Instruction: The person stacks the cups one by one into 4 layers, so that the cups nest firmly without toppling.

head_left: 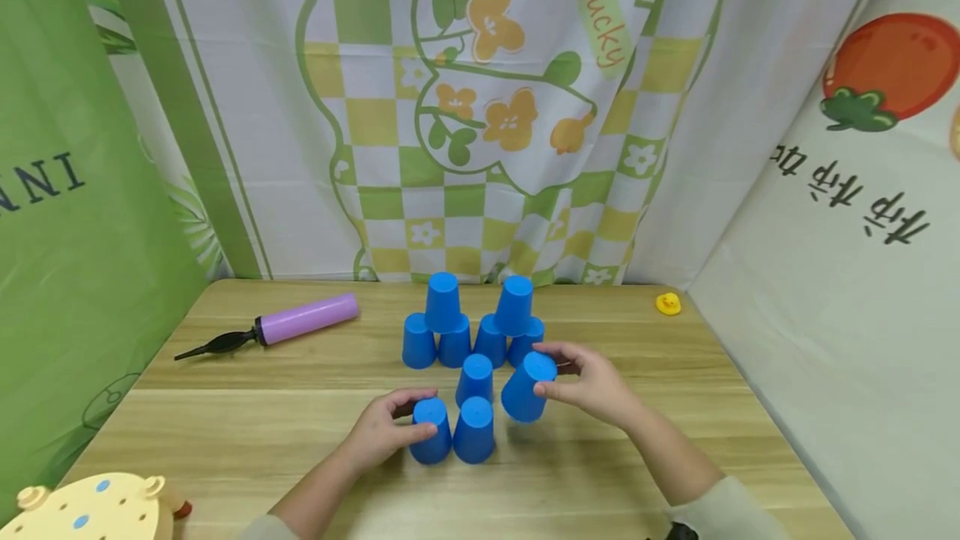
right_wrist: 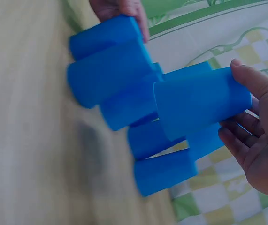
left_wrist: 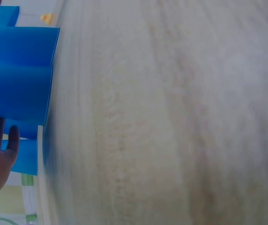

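Observation:
My right hand (head_left: 596,386) grips an upside-down blue cup (head_left: 527,397) between thumb and fingers, tilted and raised off the table. In the right wrist view that cup (right_wrist: 197,103) shows its wide rim toward the tabletop. My left hand (head_left: 378,433) holds another upside-down blue cup (head_left: 432,440) standing on the table, thumb in front and fingers behind. Beside it stands a blue cup (head_left: 475,433), with one more cup (head_left: 476,377) just behind. Farther back, two small stacks each have two cups below and one on top, the left top cup (head_left: 443,304) and right top cup (head_left: 514,307).
A purple hand pump (head_left: 307,319) with a black nozzle lies at the back left of the wooden table (head_left: 637,482). A yellow toy duck (head_left: 668,303) sits in the back right corner. A pale yellow spotted object (head_left: 97,511) is at the front left. Patterned curtains surround the table.

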Motion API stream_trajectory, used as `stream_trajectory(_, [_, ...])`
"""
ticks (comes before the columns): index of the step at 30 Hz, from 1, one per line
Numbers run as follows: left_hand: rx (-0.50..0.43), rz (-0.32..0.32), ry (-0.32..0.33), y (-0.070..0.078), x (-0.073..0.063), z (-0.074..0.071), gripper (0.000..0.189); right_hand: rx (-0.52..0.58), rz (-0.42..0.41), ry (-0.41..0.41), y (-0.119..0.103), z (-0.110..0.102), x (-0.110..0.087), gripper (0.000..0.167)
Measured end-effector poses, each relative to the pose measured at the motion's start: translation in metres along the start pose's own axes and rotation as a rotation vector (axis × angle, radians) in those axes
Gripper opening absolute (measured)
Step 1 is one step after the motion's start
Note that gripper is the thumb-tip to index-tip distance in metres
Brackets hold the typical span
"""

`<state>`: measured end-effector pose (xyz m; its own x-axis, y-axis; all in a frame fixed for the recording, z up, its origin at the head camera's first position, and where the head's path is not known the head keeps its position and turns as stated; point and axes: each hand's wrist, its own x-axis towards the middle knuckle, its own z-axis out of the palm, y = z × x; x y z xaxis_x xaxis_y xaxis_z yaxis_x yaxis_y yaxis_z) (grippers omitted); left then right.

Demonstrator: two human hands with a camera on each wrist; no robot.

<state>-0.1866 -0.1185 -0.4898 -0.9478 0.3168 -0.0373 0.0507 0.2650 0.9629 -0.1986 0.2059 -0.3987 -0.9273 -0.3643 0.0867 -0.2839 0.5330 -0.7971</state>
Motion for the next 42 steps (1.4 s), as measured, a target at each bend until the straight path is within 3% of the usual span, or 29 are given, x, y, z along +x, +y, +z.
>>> stream_trajectory(12, [-0.002,0.000,0.012,-0.001,0.000,0.001,0.057,0.031,-0.063,0.036,-0.045,-0.033,0.045,0.054])
stream_trajectory(22, [-0.010,-0.014,0.005,-0.002,0.001,0.001,0.055,-0.007,-0.031,0.074,-0.072,-0.039,0.093,0.062])
stream_trajectory(32, [-0.042,0.036,-0.004,-0.004,-0.001,-0.001,0.055,-0.069,0.040,0.063,-0.068,-0.024,0.130,0.058])
stream_trajectory(42, [-0.043,0.008,-0.004,-0.005,0.000,0.001,0.055,-0.198,0.058,-0.002,-0.054,-0.006,0.145,0.060])
